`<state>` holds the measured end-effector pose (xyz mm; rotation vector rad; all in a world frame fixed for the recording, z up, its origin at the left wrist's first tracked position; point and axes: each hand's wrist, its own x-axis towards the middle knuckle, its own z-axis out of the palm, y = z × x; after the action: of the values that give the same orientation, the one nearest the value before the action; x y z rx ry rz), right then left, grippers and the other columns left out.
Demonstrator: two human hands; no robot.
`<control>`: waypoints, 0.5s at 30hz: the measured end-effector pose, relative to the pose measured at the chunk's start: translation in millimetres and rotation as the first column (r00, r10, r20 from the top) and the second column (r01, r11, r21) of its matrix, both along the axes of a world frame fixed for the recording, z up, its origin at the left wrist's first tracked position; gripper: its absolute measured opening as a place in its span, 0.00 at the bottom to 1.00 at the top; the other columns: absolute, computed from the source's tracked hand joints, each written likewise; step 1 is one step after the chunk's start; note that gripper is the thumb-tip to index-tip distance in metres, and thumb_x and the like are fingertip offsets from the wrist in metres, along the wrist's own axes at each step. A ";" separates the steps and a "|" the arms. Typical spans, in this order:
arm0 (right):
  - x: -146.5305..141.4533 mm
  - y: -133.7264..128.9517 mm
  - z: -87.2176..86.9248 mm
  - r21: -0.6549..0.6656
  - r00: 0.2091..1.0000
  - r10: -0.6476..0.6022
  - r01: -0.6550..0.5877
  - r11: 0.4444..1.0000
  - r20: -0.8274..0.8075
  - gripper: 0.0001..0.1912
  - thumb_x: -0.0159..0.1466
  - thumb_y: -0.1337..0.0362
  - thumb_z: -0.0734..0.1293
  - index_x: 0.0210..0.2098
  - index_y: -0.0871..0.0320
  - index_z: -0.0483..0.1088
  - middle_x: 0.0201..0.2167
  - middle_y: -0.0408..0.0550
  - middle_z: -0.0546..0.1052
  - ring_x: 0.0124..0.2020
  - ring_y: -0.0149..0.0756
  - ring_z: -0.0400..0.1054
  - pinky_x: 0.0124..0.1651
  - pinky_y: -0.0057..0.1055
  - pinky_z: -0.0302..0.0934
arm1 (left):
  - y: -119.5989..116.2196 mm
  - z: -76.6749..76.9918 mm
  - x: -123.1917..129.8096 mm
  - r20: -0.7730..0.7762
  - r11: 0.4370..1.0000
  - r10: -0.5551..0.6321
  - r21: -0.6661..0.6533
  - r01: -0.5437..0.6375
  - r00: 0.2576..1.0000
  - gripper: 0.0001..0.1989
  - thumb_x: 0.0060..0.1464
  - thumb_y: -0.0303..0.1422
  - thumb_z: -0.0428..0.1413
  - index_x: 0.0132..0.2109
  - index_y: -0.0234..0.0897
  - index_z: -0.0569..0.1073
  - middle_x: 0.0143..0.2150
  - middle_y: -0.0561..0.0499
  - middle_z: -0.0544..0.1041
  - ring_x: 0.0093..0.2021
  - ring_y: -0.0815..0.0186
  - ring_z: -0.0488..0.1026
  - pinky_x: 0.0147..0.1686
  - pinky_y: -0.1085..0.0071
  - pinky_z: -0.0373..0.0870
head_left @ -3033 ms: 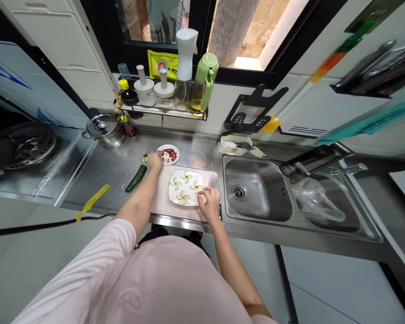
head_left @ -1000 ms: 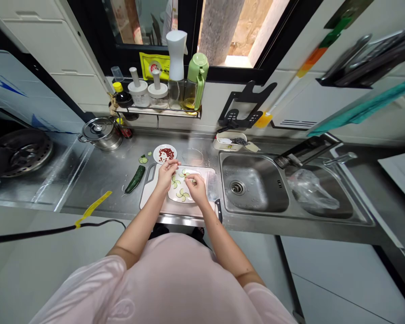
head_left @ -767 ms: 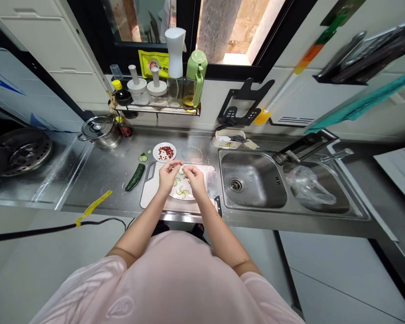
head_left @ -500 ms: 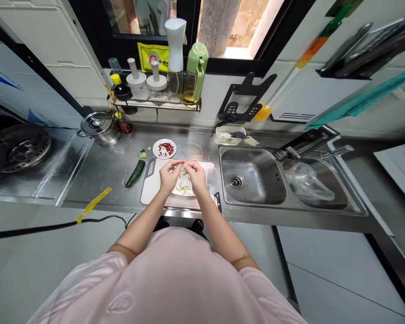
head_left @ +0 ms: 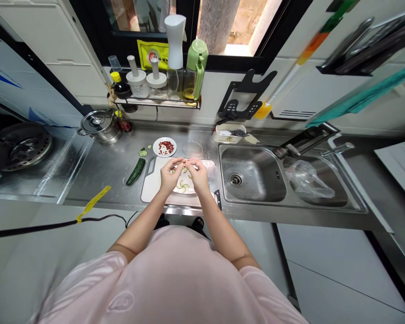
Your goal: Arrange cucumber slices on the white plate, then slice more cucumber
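Note:
My left hand (head_left: 171,174) and my right hand (head_left: 197,174) meet above a white plate (head_left: 193,189), fingertips pinching a small pale piece, probably cucumber, at the plate's far side. Cucumber slices in pinwheel shapes (head_left: 182,185) lie on the plate, partly hidden by my hands. The plate rests on a white cutting board (head_left: 151,186). Left of the board lies a dark green cucumber (head_left: 135,172), with loose slices (head_left: 142,153) beyond it. A small plate of red goji berries (head_left: 164,146) sits behind the board. A black knife handle (head_left: 218,199) shows at the board's right edge.
A steel double sink (head_left: 252,180) lies right of the board, with a plastic bag (head_left: 308,180) in its far basin. A steel pot (head_left: 99,127) and a gas burner (head_left: 18,146) stand left. A shelf of bottles and jars (head_left: 157,102) runs along the back.
My hands have come together above the plate from their earlier spread, when my left hand was near the berry plate. The fingertips now meet, and the view has tilted slightly.

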<state>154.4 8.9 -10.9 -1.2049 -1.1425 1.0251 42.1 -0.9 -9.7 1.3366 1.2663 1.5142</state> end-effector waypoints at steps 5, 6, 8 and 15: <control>4.4 -3.7 3.3 0.054 0.998 0.030 -0.033 0.998 0.052 0.10 0.56 0.55 0.67 0.26 0.56 0.72 0.40 0.48 0.70 0.45 0.37 0.64 0.43 0.33 0.61 | 0.1 5.6 -9.7 -0.159 0.999 -0.011 0.028 0.015 0.987 0.10 0.54 0.38 0.56 0.39 0.38 0.76 0.41 0.47 0.78 0.43 0.65 0.74 0.33 0.73 0.68; 4.8 -4.3 3.8 0.064 0.998 0.033 -0.037 0.997 0.062 0.10 0.56 0.56 0.67 0.26 0.56 0.72 0.40 0.48 0.69 0.45 0.38 0.64 0.43 0.33 0.61 | -0.1 6.9 -11.3 -0.193 0.999 -0.011 0.045 0.020 0.981 0.09 0.54 0.38 0.56 0.38 0.39 0.76 0.41 0.48 0.78 0.43 0.65 0.73 0.33 0.73 0.68; 5.3 -5.4 4.5 0.075 0.996 0.040 -0.046 0.996 0.081 0.10 0.56 0.56 0.67 0.25 0.56 0.72 0.40 0.48 0.69 0.46 0.38 0.63 0.44 0.33 0.61 | -0.6 8.8 -13.4 -0.232 0.997 -0.011 0.067 0.027 0.973 0.09 0.54 0.38 0.56 0.35 0.39 0.76 0.41 0.48 0.77 0.43 0.65 0.73 0.33 0.73 0.67; 7.5 -7.8 2.0 0.071 0.985 0.061 -0.073 0.995 0.161 0.08 0.56 0.58 0.66 0.27 0.55 0.72 0.40 0.48 0.70 0.47 0.39 0.62 0.45 0.35 0.60 | -3.9 8.5 -13.7 -0.204 0.999 -0.014 0.026 0.019 0.979 0.10 0.53 0.39 0.57 0.32 0.38 0.75 0.40 0.47 0.76 0.42 0.65 0.72 0.32 0.73 0.66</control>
<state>161.9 1.1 -8.9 -1.2102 -1.3428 0.9402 28.4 -4.9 -1.2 1.5489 1.3603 1.4159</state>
